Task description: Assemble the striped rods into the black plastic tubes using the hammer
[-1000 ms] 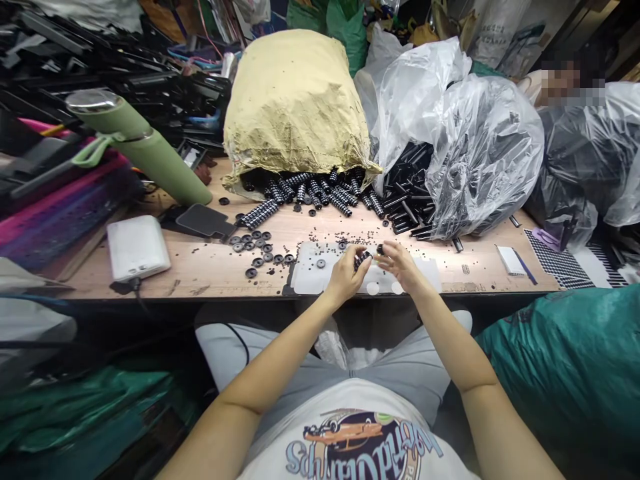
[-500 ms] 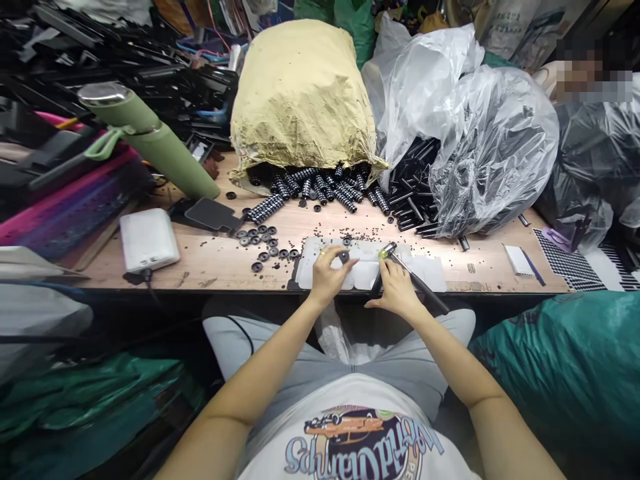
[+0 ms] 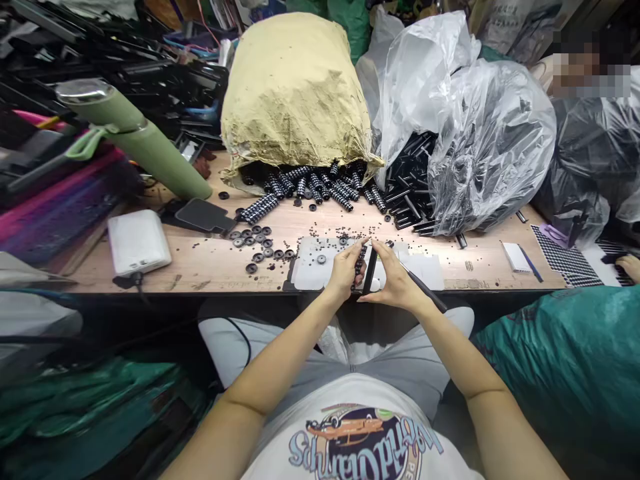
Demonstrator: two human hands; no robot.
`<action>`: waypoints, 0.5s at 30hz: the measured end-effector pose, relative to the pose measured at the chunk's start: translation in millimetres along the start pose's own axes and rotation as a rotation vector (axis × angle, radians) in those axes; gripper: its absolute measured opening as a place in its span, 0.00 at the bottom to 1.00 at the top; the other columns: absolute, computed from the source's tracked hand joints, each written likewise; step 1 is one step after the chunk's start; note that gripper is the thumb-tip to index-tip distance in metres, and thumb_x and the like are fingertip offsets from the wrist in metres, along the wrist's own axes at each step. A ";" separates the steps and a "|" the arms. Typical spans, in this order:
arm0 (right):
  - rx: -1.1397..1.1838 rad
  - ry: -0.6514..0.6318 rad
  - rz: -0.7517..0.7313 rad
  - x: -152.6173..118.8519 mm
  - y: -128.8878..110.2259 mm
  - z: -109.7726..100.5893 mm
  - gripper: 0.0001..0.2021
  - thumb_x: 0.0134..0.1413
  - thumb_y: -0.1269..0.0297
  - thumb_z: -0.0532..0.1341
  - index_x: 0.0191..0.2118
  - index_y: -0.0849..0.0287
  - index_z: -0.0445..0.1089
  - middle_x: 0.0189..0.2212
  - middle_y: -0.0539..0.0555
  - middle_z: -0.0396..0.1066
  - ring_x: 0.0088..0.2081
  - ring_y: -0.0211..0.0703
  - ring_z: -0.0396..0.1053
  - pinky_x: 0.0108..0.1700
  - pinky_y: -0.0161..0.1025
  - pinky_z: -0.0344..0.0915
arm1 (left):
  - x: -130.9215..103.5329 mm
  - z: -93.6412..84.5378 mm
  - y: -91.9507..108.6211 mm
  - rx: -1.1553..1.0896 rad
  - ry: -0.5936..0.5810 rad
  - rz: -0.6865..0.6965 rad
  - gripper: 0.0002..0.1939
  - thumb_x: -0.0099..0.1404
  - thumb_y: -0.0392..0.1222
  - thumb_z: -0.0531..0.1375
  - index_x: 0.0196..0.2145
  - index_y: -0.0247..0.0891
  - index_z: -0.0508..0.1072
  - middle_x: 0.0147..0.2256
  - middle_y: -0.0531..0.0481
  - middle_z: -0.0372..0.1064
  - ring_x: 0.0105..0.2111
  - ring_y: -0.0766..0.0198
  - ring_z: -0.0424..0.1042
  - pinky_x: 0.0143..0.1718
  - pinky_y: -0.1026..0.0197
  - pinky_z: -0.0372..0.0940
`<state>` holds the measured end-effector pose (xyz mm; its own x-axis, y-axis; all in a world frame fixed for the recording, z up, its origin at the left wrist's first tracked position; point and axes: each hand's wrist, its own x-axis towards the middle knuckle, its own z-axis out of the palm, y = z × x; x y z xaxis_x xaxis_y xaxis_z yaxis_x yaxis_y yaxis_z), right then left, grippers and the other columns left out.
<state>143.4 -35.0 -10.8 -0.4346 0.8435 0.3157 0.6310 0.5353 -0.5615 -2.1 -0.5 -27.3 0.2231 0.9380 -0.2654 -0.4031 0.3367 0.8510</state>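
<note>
My left hand [image 3: 343, 271] and my right hand [image 3: 396, 283] meet over a white sheet [image 3: 309, 268] at the table's near edge. The left fingers pinch a short black ribbed stack [image 3: 358, 264]. The right hand holds a black tube [image 3: 371, 269] upright beside that stack, and a long thin black tool [image 3: 425, 291] slants out from under it to the right. Loose black washers [image 3: 260, 243] lie left of the sheet. Tiny black beads [image 3: 333, 231] are scattered beyond it.
A tan sack [image 3: 295, 93] spills ribbed black rollers [image 3: 320, 187] at the back. Clear bags [image 3: 480, 133] hold black tubes. A green flask [image 3: 135, 143], a white box [image 3: 139, 242] and a black paddle [image 3: 203, 217] sit left. A notepad [image 3: 515, 258] lies right. Another person's hand [image 3: 629, 267] shows far right.
My left hand has swapped a single washer for the ribbed stack. My right hand has raised a black tube upright and moved in against the left hand.
</note>
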 end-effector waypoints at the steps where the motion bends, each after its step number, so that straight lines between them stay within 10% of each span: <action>1: 0.005 0.001 -0.032 2.6 -0.3 1.0 0.58 0.38 0.51 0.72 0.68 0.58 0.35 0.64 0.65 0.47 0.66 0.55 0.44 0.66 0.55 0.48 | 0.2 1.1 -0.7 -0.013 0.030 0.024 0.27 0.57 0.55 0.61 0.50 0.36 0.71 0.16 0.60 0.58 0.11 0.75 0.53 0.12 0.70 0.48; 15: 0.092 0.007 0.003 6.0 4.8 9.2 0.58 0.34 0.54 0.74 0.67 0.59 0.39 0.63 0.65 0.49 0.66 0.54 0.48 0.67 0.52 0.49 | -7.7 12.1 8.6 -0.041 0.009 -0.119 0.20 0.53 0.56 0.64 0.28 0.34 0.67 0.18 0.54 0.64 0.13 0.67 0.65 0.14 0.66 0.62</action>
<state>137.9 -27.8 -18.7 -0.4282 0.8454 0.3194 0.5701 0.5269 -0.6303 3.5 -5.8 -12.5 0.2641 0.8917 -0.3677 -0.4100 0.4489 0.7940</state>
